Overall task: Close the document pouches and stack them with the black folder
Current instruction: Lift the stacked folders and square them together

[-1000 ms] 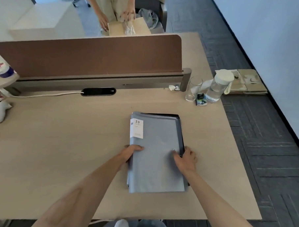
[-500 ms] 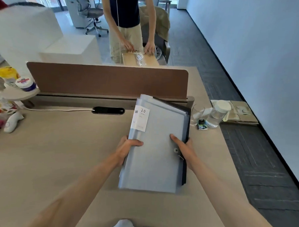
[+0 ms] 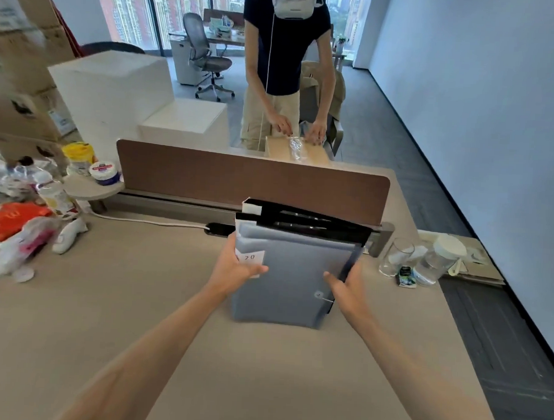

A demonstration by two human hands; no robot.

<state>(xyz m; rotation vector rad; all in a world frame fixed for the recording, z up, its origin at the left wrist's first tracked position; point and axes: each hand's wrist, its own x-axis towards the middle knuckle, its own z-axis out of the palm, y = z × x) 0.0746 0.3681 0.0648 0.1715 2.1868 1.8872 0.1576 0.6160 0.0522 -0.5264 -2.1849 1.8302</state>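
Now stacking: left hand [image 3: 235, 266] and right hand [image 3: 345, 287] fingers clamp grey-blue fabric document pouches [image 3: 290, 274] with black folder [image 3: 313, 224] upright on beige counter [image 3: 138, 299]; next, square edges.

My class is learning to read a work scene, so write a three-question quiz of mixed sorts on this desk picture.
1. True or false: the stack lies flat on the desk.
2. Which hand covers part of the "20" label? A left B right
3. Fill in: behind the grey pouches stands a ___ folder.

Key: 1 false, both hands hold it on edge; 2 A, the left hand, while the right hand grips the opposite side; 3 black.
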